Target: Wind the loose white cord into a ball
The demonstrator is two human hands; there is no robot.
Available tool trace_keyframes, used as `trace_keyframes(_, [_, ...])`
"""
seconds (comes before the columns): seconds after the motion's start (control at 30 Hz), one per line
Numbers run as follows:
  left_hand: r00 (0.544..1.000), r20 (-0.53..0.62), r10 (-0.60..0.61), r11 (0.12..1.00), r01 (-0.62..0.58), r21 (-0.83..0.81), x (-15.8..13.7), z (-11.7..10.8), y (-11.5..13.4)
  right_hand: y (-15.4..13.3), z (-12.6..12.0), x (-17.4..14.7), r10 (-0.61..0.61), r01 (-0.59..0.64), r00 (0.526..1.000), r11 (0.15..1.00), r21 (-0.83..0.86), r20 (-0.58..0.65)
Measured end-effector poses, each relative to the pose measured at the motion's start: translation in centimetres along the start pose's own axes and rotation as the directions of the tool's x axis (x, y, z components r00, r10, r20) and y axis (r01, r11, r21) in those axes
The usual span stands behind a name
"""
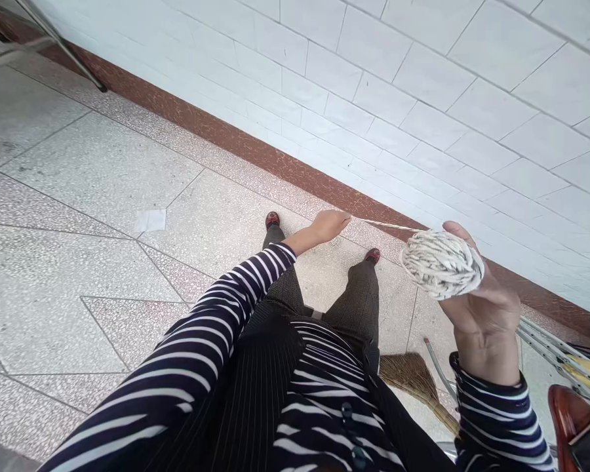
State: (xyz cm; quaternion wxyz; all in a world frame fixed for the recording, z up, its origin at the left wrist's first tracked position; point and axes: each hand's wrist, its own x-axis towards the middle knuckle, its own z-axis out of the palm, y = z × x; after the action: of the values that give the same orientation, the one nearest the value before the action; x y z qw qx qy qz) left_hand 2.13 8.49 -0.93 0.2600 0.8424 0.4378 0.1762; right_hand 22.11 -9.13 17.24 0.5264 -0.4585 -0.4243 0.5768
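A ball of white yarn with dark flecks (442, 263) rests in my right hand (486, 305), which is raised palm-up on the right. My right fingers curl behind and around the ball, partly hidden by it. From the ball's upper left, a strand of yarn (386, 225) runs taut to my left hand (330, 225). The left hand is closed, pinching the strand at its fingertips, in front of my legs. Both hands are in the air, well apart.
A straw broom (413, 380) lies on the speckled floor (98, 164) at lower right, near a metal frame (560, 357) and a brown wooden chair part (570, 419). A white tiled wall (373, 98) stands ahead. A paper scrap (151, 221) and metal furniture legs (73, 56) are on the left.
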Motion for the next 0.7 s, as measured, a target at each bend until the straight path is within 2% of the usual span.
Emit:
trace_keyframes(0.17, [0.999,-0.007,0.042,0.999,-0.042,0.014,1.2,-0.1,1.3,-0.7,0.6,-1.2,0.021,-0.018,0.999,0.998,-0.064,0.036])
trace_keyframes(0.33, [0.983,0.128,0.131,0.984,-0.114,-0.135,-0.3,2.0,1.5,-0.8,0.1,-0.3,-0.048,0.048,0.999,0.998,-0.046,0.010])
trace_keyframes(0.43, [0.981,0.172,0.087,0.972,-0.046,-0.230,-1.6,2.0,0.8,-0.4,-0.4,0.2,-0.068,0.069,0.998,0.997,-0.021,0.012])
trace_keyframes(0.5, [0.986,0.160,0.038,0.960,0.009,-0.278,-2.2,1.2,0.8,0.0,-0.4,0.4,-0.050,0.050,0.998,0.999,-0.017,0.031])
trace_keyframes(0.6, [0.988,0.117,0.105,0.886,-0.039,-0.462,-2.6,-0.3,2.2,0.5,0.2,0.7,-0.022,0.022,0.998,1.000,-0.003,0.054])
trace_keyframes(0.7, [0.965,0.090,0.245,0.728,-0.121,-0.675,-2.8,-1.2,5.2,0.7,1.0,1.1,-0.015,0.014,0.998,1.000,0.022,0.055])
